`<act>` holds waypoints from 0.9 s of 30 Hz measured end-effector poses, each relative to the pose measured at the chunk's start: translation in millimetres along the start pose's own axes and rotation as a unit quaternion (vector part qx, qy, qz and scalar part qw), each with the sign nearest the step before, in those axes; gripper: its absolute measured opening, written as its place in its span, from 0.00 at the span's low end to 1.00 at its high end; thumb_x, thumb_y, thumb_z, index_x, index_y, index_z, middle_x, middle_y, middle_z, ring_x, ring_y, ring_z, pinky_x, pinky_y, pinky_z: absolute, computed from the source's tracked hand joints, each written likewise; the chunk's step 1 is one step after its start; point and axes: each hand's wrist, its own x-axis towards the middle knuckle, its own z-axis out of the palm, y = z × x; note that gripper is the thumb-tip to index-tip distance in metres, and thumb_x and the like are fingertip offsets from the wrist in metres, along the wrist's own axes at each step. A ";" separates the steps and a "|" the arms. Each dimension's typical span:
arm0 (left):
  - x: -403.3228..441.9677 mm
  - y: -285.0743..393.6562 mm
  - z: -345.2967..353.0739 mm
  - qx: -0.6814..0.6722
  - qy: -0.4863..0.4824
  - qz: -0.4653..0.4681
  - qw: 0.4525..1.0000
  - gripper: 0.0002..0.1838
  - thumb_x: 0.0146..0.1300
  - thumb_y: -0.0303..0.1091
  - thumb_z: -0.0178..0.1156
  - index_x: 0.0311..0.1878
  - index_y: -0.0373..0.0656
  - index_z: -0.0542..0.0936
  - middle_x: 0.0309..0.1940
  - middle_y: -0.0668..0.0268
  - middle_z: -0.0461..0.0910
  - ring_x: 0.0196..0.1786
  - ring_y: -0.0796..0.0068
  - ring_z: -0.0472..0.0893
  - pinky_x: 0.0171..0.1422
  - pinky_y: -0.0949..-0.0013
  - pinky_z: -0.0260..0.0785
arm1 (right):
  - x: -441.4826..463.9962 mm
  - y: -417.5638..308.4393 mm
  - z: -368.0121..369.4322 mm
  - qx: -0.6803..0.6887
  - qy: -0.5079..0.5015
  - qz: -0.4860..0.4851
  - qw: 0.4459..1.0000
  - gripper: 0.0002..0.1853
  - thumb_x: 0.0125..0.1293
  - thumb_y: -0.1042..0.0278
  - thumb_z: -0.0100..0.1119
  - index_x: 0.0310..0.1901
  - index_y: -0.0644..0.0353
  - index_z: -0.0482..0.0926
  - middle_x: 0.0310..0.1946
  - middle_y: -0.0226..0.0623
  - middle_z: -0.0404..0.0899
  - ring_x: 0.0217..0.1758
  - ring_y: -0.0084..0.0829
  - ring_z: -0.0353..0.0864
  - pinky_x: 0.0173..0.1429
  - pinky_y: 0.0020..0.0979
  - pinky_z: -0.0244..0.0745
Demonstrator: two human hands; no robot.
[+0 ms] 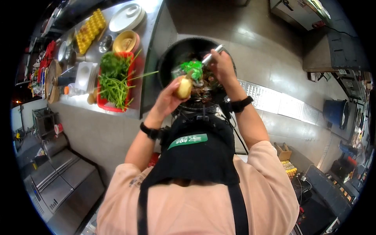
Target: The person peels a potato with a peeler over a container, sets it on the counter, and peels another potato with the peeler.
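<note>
My left hand (169,97) is closed around a pale yellow peeled potato (183,89), holding it over a large black bin (167,58). In my right hand (222,67) is a peeler, its silver handle (213,55) sticking out past the fingers. The peeler's working end is blurred, so I cannot tell whether it touches the potato. Below both hands, the bin holds dark scraps (201,95) and a bright green piece of waste (192,68).
On the steel table (150,43) to the left are a red basket (103,105) of leafy greens (113,80), yellow bowls (126,40), white plates (124,18) and a yellow egg tray (91,31). A metal drain grate (282,103) crosses the floor at right.
</note>
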 end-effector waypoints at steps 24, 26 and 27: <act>8.3 9.4 1.0 -0.022 0.013 -0.026 0.999 0.32 0.70 0.60 0.48 0.62 0.42 0.71 0.48 0.59 0.78 0.45 0.67 0.79 0.47 0.69 0.73 | -13.0 -19.9 10.8 0.012 0.034 -0.090 0.995 0.07 0.74 0.64 0.51 0.41 0.58 0.70 0.31 0.36 0.82 0.24 0.16 0.71 0.27 0.18 0.63; 11.2 5.0 -2.0 -0.039 0.034 -0.015 0.999 0.31 0.70 0.61 0.48 0.60 0.43 0.72 0.47 0.63 0.79 0.45 0.69 0.79 0.45 0.71 0.73 | -18.0 -17.4 17.5 -0.001 -0.028 -0.093 0.995 0.08 0.75 0.63 0.50 0.47 0.57 0.70 0.36 0.36 0.81 0.37 0.22 0.80 0.36 0.20 0.75; 12.5 3.5 -4.2 -0.039 0.034 -0.015 0.999 0.31 0.70 0.61 0.48 0.60 0.43 0.72 0.47 0.63 0.79 0.45 0.69 0.79 0.45 0.71 0.73 | -20.7 -16.7 23.3 -0.008 -0.030 -0.082 0.996 0.09 0.74 0.64 0.50 0.49 0.57 0.69 0.38 0.36 0.80 0.40 0.23 0.80 0.40 0.21 0.77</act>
